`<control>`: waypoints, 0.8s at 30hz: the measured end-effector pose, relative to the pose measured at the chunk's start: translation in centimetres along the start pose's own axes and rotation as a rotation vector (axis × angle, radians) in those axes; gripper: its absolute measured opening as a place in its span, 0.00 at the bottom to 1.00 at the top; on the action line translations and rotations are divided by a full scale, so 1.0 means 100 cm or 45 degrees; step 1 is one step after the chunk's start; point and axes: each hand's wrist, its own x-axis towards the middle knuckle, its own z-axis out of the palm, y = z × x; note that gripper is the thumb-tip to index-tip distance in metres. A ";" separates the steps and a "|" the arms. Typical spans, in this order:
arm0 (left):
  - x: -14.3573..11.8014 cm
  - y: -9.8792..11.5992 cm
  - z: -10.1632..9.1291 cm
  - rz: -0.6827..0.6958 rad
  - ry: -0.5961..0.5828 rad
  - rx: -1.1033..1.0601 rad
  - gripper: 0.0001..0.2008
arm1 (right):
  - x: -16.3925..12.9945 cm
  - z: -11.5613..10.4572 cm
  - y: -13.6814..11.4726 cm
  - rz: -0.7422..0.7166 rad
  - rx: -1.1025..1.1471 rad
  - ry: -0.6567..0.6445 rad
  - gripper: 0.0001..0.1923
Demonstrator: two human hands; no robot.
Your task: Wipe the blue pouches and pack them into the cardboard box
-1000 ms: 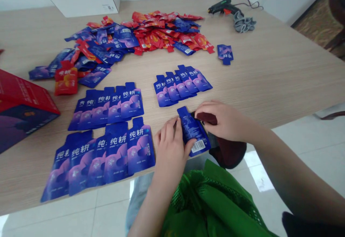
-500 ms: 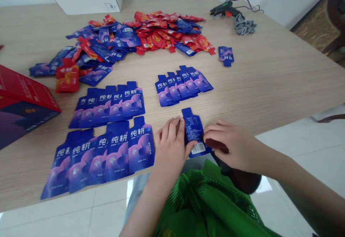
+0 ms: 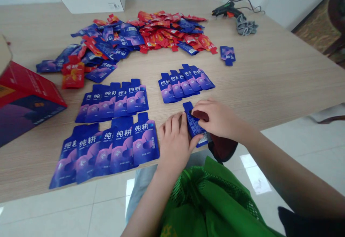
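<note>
A blue pouch (image 3: 192, 121) lies back side up at the table's near edge, its barcode end toward me. My left hand (image 3: 175, 141) rests flat beside it, the thumb pinning its lower part. My right hand (image 3: 217, 119) presses a dark red cloth (image 3: 223, 147) onto the pouch's upper half; the cloth's loose end hangs over the table edge. Just beyond them lies a fanned row of blue pouches (image 3: 186, 82), face up.
Two more overlapping rows of blue pouches (image 3: 116, 101) (image 3: 110, 147) lie to the left. A loose pile of red and blue pouches (image 3: 134, 37) fills the far middle, with one stray pouch (image 3: 228, 54). A glue gun (image 3: 225, 10), a red box (image 3: 24, 98) and a green mesh bag (image 3: 205, 201) are nearby.
My right hand slid the cloth down toward the pouch's barcode end, then back up to its top. My left hand stayed on the pouch.
</note>
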 end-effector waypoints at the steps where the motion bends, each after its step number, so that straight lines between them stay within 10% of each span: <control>1: -0.002 -0.001 -0.001 0.024 -0.003 -0.037 0.44 | -0.001 0.001 0.002 -0.005 0.020 0.016 0.11; 13: -0.004 -0.001 -0.001 0.016 0.015 -0.122 0.46 | -0.053 -0.011 -0.020 -0.182 0.154 -0.269 0.09; 24: -0.002 0.001 -0.003 -0.078 0.034 -0.197 0.38 | -0.002 -0.008 -0.034 -0.069 -0.113 -0.152 0.09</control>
